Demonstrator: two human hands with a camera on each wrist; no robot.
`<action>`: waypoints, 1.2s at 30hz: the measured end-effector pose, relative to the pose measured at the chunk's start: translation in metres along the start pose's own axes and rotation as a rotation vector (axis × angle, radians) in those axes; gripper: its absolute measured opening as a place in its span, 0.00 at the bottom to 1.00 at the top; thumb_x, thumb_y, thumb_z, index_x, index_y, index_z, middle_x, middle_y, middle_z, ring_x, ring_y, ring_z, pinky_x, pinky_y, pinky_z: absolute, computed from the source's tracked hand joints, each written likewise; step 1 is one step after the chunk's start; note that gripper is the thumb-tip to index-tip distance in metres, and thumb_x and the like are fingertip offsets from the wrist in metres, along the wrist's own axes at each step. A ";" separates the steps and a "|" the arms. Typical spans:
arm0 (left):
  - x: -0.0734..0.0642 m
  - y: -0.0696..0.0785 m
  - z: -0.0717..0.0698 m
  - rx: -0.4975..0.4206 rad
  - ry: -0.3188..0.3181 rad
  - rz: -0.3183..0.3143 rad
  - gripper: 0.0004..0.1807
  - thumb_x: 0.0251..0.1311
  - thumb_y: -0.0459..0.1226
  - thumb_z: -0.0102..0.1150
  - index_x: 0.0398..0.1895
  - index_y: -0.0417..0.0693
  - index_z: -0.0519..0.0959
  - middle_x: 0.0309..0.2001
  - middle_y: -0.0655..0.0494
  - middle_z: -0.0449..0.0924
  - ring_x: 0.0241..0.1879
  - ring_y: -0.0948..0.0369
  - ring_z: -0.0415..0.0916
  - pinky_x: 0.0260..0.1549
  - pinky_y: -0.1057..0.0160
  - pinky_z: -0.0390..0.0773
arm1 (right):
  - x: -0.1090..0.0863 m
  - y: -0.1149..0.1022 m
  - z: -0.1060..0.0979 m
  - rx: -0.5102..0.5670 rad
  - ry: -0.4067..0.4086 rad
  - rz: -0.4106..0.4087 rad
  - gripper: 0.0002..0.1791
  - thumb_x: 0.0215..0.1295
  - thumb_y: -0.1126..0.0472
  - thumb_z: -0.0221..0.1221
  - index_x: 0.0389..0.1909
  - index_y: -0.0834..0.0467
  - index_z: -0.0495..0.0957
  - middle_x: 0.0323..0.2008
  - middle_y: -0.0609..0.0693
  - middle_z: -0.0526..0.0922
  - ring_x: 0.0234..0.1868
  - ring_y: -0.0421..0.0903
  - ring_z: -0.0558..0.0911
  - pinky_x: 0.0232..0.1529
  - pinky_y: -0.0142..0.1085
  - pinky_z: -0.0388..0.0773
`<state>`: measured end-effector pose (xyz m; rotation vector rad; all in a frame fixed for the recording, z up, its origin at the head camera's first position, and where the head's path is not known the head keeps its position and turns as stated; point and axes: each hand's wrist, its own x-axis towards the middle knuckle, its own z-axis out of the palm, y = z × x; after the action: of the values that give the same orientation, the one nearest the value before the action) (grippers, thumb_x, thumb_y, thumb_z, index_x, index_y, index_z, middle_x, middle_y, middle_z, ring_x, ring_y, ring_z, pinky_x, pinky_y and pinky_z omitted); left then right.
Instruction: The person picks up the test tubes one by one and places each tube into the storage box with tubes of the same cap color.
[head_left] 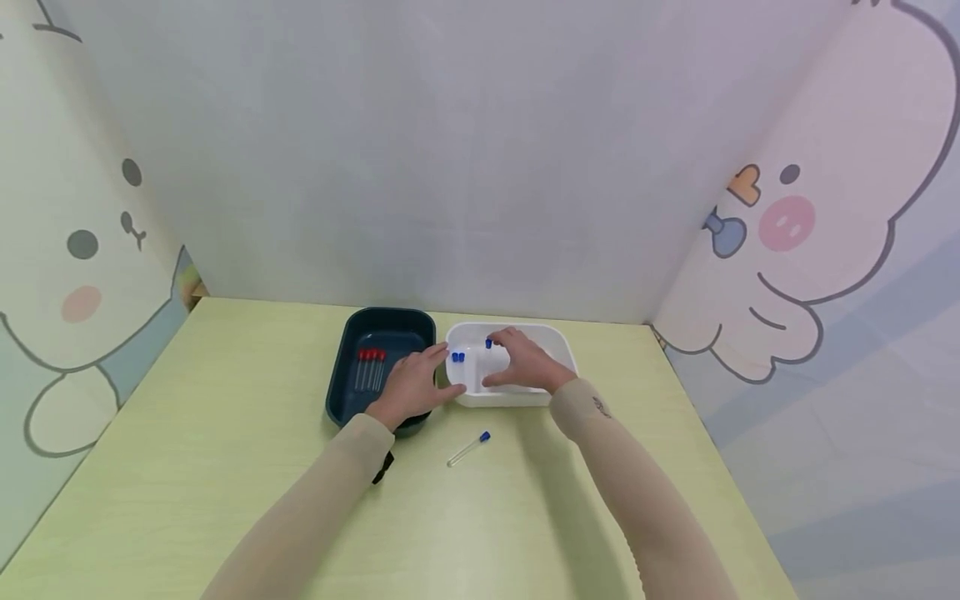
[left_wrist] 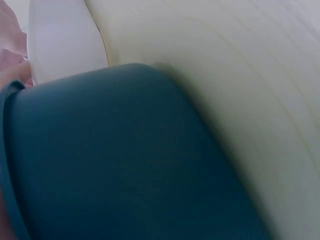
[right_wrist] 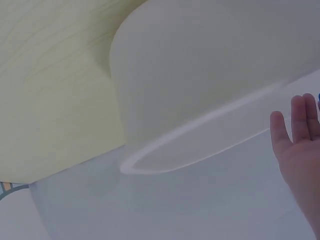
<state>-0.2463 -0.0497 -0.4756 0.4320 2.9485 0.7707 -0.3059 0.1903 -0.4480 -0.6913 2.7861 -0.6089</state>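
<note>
My right hand [head_left: 525,363] is over the white bin [head_left: 558,340], thumb and fingers spread apart. Close to its fingertips is a blue cap [head_left: 488,343]; whether they touch it I cannot tell. Two more blue caps [head_left: 458,357] lie at the bin's left side, and any tubes below them are too faint to see. Over the right rim of a dark blue bin [head_left: 381,317] reaches my left hand [head_left: 411,387], its thumb and fingers apart at the white bin's left edge, holding nothing visible. Several red-capped clear tubes [head_left: 370,371] lie side by side inside the dark bin.
A blue-capped clear tube [head_left: 468,449] lies on the pale wooden table [head_left: 247,400] in front of the white bin. Behind the table hangs a light curtain [head_left: 450,167]. A black strap [head_left: 383,468] shows by the left wrist.
</note>
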 end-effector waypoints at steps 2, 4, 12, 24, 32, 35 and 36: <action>0.000 0.000 0.001 0.000 -0.005 -0.006 0.47 0.62 0.63 0.65 0.78 0.48 0.66 0.81 0.52 0.61 0.76 0.44 0.64 0.76 0.36 0.62 | 0.003 0.000 0.002 0.021 -0.010 0.005 0.48 0.53 0.46 0.77 0.72 0.60 0.68 0.67 0.58 0.73 0.69 0.57 0.74 0.71 0.52 0.74; 0.000 0.000 0.001 -0.004 -0.004 -0.007 0.47 0.62 0.63 0.65 0.78 0.48 0.66 0.81 0.51 0.61 0.76 0.44 0.64 0.76 0.36 0.62 | 0.005 0.001 0.004 0.030 -0.017 0.011 0.48 0.53 0.47 0.77 0.72 0.60 0.68 0.67 0.58 0.73 0.69 0.56 0.74 0.72 0.52 0.74; 0.002 -0.002 0.002 -0.014 -0.006 -0.001 0.47 0.62 0.62 0.64 0.78 0.48 0.65 0.81 0.51 0.60 0.76 0.44 0.64 0.75 0.36 0.63 | 0.014 0.001 0.012 0.053 -0.029 0.033 0.48 0.53 0.47 0.77 0.73 0.60 0.67 0.67 0.58 0.73 0.69 0.55 0.73 0.73 0.51 0.72; 0.001 -0.002 0.002 -0.027 0.003 0.002 0.47 0.63 0.62 0.64 0.78 0.48 0.65 0.81 0.51 0.60 0.76 0.44 0.64 0.75 0.35 0.63 | 0.027 0.003 0.030 0.012 -0.071 0.013 0.48 0.52 0.49 0.78 0.72 0.59 0.68 0.68 0.58 0.73 0.68 0.54 0.74 0.71 0.49 0.74; -0.001 -0.001 0.002 -0.024 0.015 0.009 0.46 0.63 0.61 0.65 0.78 0.48 0.66 0.80 0.51 0.61 0.75 0.43 0.65 0.75 0.36 0.64 | 0.030 -0.001 0.034 -0.051 -0.097 0.013 0.46 0.55 0.49 0.77 0.73 0.58 0.69 0.70 0.59 0.71 0.69 0.55 0.73 0.71 0.51 0.75; -0.001 0.000 0.002 -0.020 0.016 0.009 0.46 0.63 0.61 0.65 0.78 0.48 0.66 0.80 0.52 0.62 0.75 0.44 0.65 0.75 0.36 0.65 | 0.032 -0.003 0.037 -0.079 -0.109 0.034 0.46 0.56 0.49 0.76 0.74 0.57 0.68 0.71 0.58 0.70 0.69 0.54 0.72 0.71 0.51 0.75; -0.001 0.000 0.002 -0.018 0.017 0.010 0.46 0.63 0.61 0.65 0.78 0.48 0.66 0.80 0.52 0.62 0.75 0.44 0.65 0.74 0.37 0.65 | 0.032 -0.003 0.037 -0.087 -0.113 0.039 0.46 0.57 0.48 0.76 0.74 0.57 0.68 0.71 0.58 0.70 0.69 0.54 0.72 0.71 0.50 0.75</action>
<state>-0.2450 -0.0490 -0.4774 0.4410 2.9545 0.8054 -0.3215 0.1596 -0.4832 -0.6644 2.7274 -0.4292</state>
